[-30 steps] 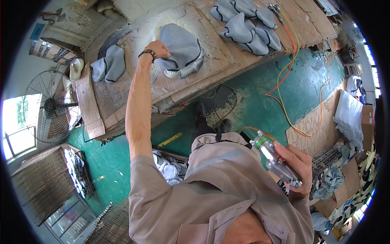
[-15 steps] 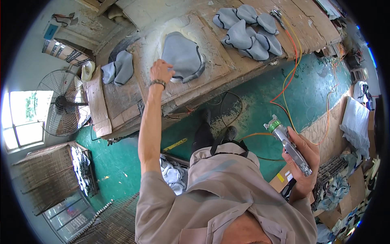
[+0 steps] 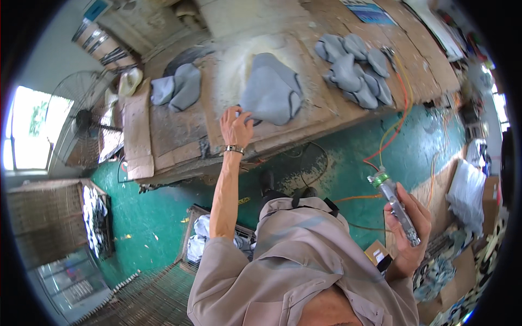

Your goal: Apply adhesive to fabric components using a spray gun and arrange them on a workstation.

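Note:
My left hand (image 3: 237, 126) is at the near left corner of a grey fabric piece (image 3: 272, 89) with dark edging, its fingers closed on the edge. The piece lies on a board dusted with pale yellow residue (image 3: 228, 68) on the wooden workbench. Off to the right, away from the bench, my right hand (image 3: 410, 228) grips a metal spray gun (image 3: 398, 209) with a green ring near its head. An orange hose (image 3: 359, 198) runs close to the gun.
Two similar grey pieces (image 3: 185, 87) lie left on the bench, and a pile of several (image 3: 356, 70) lies right. Red and yellow hoses (image 3: 403, 103) hang over the bench edge to the green floor. A fan (image 3: 84, 119) stands left; a crate of grey pieces (image 3: 198, 239) sits below my left arm.
The grey piece has shifted and turned on the board, with my left hand now at its near left corner. The spray gun stays in my right hand. The whole view has swung.

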{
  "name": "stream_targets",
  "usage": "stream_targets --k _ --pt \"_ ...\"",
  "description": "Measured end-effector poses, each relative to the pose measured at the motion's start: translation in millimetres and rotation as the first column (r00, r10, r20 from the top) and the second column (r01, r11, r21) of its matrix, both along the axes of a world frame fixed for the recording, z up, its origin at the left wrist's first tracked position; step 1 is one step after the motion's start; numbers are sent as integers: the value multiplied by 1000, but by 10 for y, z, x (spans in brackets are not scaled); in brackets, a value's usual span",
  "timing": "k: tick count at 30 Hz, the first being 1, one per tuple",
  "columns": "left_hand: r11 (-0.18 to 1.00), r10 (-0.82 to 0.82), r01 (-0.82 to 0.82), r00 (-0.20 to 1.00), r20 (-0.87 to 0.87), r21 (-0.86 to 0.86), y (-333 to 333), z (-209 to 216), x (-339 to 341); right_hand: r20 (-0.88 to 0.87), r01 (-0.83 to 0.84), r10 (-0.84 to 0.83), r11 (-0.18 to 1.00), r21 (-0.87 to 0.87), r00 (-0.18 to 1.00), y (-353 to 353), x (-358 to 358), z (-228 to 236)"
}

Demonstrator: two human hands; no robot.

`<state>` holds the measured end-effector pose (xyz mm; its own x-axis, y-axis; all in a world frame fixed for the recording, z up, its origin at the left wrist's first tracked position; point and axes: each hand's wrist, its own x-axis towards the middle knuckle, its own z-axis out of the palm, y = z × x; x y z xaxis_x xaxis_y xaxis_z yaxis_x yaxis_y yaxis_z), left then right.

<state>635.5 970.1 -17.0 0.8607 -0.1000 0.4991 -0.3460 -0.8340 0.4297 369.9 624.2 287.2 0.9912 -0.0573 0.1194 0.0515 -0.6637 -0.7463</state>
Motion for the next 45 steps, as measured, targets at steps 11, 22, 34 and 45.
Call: stream_targets --k 11,22,34,45 --pt "998 -61 61 997 -36 -18 1810 692 154 -90 -127 133 990 65 987 1098 623 -147" --pt "979 84 -111 984 155 171 3095 1062 1464 -138 -93 102 993 75 985 1599 1050 -362" --pt "708 529 -345 837 -139 617 2488 -57 2209 -167 -8 21 996 83 986 1695 1121 -412" --pt "439 -762 856 516 390 -274 551 2794 -203 -242 -47 47 999 6 969 1404 1206 -611"
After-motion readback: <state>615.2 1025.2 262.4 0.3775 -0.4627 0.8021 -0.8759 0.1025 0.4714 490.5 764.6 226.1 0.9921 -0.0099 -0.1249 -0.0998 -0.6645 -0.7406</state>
